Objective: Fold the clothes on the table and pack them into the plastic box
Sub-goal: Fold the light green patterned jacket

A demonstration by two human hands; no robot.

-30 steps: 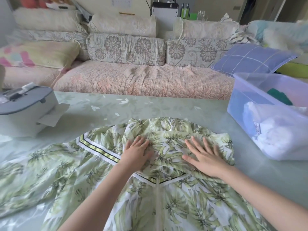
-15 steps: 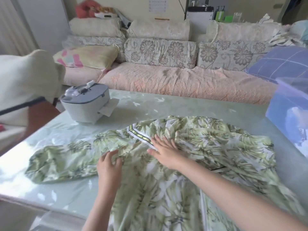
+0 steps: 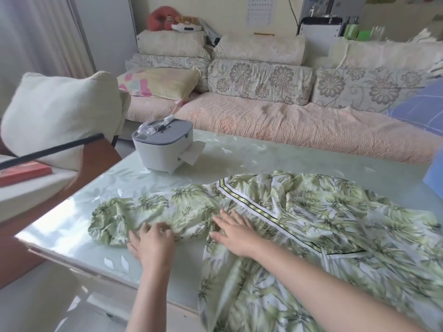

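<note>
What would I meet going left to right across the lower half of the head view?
Flat red object at far left → left hand → right hand → corner of the blue plastic box at the right edge. The green leaf-print garment lies under both hands and spans them, so it is omitted.

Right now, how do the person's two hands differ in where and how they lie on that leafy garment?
The left hand lies on the sleeve, its heel over the bare table. The right hand lies on the body of the leaf-print garment, beside its striped trim. The right hand's fingers are splayed wide; the left hand's sit closer together. Both hands are palm down on the fabric.
</note>
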